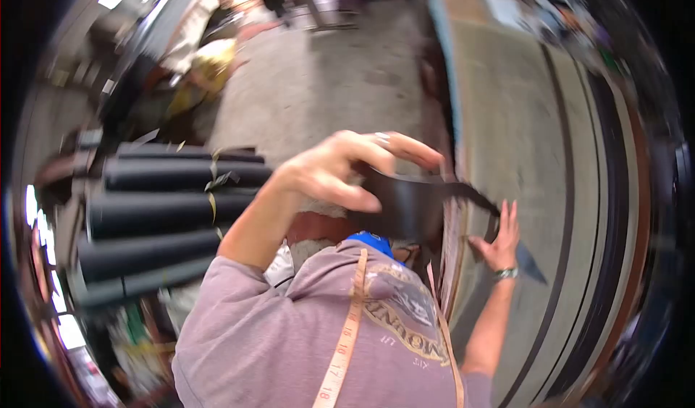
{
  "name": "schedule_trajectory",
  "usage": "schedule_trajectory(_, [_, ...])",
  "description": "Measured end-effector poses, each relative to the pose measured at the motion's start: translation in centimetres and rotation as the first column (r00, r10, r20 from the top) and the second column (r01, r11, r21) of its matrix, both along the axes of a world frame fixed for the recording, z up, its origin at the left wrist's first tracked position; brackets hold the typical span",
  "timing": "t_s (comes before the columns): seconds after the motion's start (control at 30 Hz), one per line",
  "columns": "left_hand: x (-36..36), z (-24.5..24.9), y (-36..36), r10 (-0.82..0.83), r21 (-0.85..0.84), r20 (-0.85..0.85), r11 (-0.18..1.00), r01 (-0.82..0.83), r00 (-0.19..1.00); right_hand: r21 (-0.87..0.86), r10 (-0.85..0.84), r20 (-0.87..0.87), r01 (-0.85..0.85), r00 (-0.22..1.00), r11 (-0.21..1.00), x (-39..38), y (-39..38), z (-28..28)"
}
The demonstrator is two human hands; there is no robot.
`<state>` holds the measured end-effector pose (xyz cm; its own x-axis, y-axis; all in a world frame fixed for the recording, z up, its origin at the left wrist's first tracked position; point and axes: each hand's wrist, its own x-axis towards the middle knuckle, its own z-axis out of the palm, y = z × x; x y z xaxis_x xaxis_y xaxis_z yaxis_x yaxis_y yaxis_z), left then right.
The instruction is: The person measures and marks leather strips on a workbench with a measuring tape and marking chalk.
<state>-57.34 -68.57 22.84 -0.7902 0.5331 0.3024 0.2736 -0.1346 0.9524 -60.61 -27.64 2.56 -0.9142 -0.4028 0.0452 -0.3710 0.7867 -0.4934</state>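
Note:
In the head view, my left hand (344,169) is raised over the near side, fingers curled around a dark, smooth flexible sheet (409,202) that looks like leather or rubber. The sheet is blurred by motion and narrows into a thin strip running right, toward the worktable (499,118). My right hand (501,240) lies over the table with fingers stretched out and thumb apart, right at the end of that strip. A blue-grey pointed piece (532,265) shows on the table beside my right wrist.
Several dark rolls of material (174,212), tied with yellow strips, are stacked at left. Long dark strips (612,176) run along the table's far side. Concrete floor (289,82) lies ahead, with yellow bags (213,68) at its left. A tape measure (344,335) hangs over my shirt.

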Motion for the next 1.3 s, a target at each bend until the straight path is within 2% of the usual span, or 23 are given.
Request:
schedule_trajectory(0.07, [4.5,1.2,-0.1,0.033,0.247,0.086,0.967,-0.054,0.996,-0.138,0.088,-0.094,-0.101,0.992,0.985,0.3,-3.5,-6.0])
schedule_trajectory(0.17, [9.0,0.1,-5.4,0.182,0.102,0.11,0.976,-0.194,0.977,-0.155,0.243,-0.251,-0.287,0.937,0.945,0.6,-4.6,-16.5])
schedule_trajectory(0.23, [13.6,-1.4,-8.5,0.358,-0.125,0.109,0.93,-0.345,0.927,-0.498,0.371,0.002,-0.321,0.929,0.806,2.4,-11.5,-12.2])
schedule_trajectory(0.27, [16.0,-2.6,-10.0,0.447,-0.143,0.123,0.892,-0.43,0.886,-0.645,0.438,0.116,-0.268,0.891,0.716,3.3,-15.2,-9.6])
schedule_trajectory(0.3, [18.2,-4.1,-11.4,0.519,-0.156,0.137,0.853,-0.499,0.844,-0.717,0.29,0.437,0.135,0.852,0.683,5.0,-18.3,-8.7])
schedule_trajectory(0.33, [20.1,-5.3,-12.1,0.564,-0.163,0.214,0.826,-0.54,0.798,-0.655,0.27,0.631,0.313,0.727,0.688,4.8,-19.9,-5.6])
schedule_trajectory(0.37, [22.5,-5.9,-13.5,0.601,-0.165,0.284,0.798,-0.58,0.747,-0.601,0.27,0.632,0.239,0.726,0.763,5.1,-21.9,-2.3])
schedule_trajectory(0.43, [26.5,-6.3,-16.2,0.616,-0.142,0.281,0.785,-0.603,0.736,-0.63,0.234,0.661,0.358,0.713,0.689,4.4,-24.5,-0.6])
schedule_trajectory(0.47, [28.2,-5.8,-17.3,0.646,-0.26,0.325,0.763,-0.591,0.691,-0.684,0.286,0.61,0.309,0.739,0.661,3.0,-24.8,-1.2])
schedule_trajectory(0.5, [29.8,-5.1,-18.8,0.668,-0.381,0.368,0.743,-0.551,0.647,-0.641,0.139,0.604,0.374,0.785,0.67,1.3,-24.9,-2.4])
schedule_trajectory(0.53, [31.1,-6.6,-20.2,0.696,-0.415,0.275,0.708,-0.572,0.663,-0.536,-0.107,0.531,0.431,0.841,0.726,0.4,-25.6,-1.5])
schedule_trajectory(0.57, [32.1,-8.5,-21.5,0.712,-0.441,0.171,0.674,-0.593,0.681,-0.62,-0.126,0.435,0.398,0.892,0.676,0.5,-28.3,1.2])
schedule_trajectory(0.6, [33.3,-9.0,-22.7,0.732,-0.462,0.193,0.655,-0.598,0.653,-0.663,0.09,0.284,0.128,0.955,0.737,-4.4,-25.7,-2.4])
schedule_trajectory(0.63, [34.3,-9.7,-23.9,0.737,-0.481,0.241,0.656,-0.581,0.631,-0.593,0.15,0.071,-0.079,0.986,0.801,-3.1,-28.6,2.1])
schedule_trajectory(0.67, [35.0,-10.7,-24.9,0.729,-0.493,0.26,0.664,-0.562,0.634,-0.609,0.197,-0.096,-0.215,0.976,0.764,-3.1,-30.8,3.4])
schedule_trajectory(0.7, [35.4,-11.8,-25.9,0.716,-0.504,0.277,0.676,-0.538,0.64,-0.597,0.228,-0.262,-0.343,0.938,0.725,-3.6,-32.3,4.3])
schedule_trajectory(0.77, [36.0,-13.4,-27.7,0.674,-0.471,0.382,0.731,-0.494,0.632,-0.581,0.296,-0.271,-0.4,0.916,0.709,-6.0,-34.9,6.5])
schedule_trajectory(0.83, [36.0,-14.5,-29.7,0.654,-0.48,0.42,0.748,-0.458,0.629,-0.558,0.247,-0.124,-0.274,0.961,0.783,-6.2,-38.4,10.1])
schedule_trajectory(0.97, [34.7,-17.3,-34.2,0.682,-0.475,0.504,0.731,-0.49,0.53,-0.605,0.198,-0.058,-0.192,0.979,0.773,-11.4,-43.7,10.7])
schedule_trajectory(1.03, [32.3,-16.1,-36.9,0.684,-0.459,0.541,0.727,-0.51,0.489,-0.644,0.3,-0.139,-0.316,0.944,0.697,-14.3,-46.6,10.7])
schedule_trajectory(1.1, [29.9,-19.0,-40.6,0.688,-0.504,0.564,0.725,-0.471,0.456,-0.597,0.291,-0.109,-0.296,0.951,0.746,-16.8,-49.6,11.7])
schedule_trajectory(1.27, [19.4,-18.1,-50.4,0.79,-0.679,0.532,0.614,-0.403,0.305,-0.626,0.187,0.027,-0.129,0.982,0.769,-29.4,-55.4,7.5])
schedule_trajectory(1.3, [16.4,-16.6,-51.9,0.849,-0.736,0.457,0.529,-0.422,0.267,-0.638,0.166,0.079,-0.078,0.983,0.766,-33.0,-57.4,6.8])
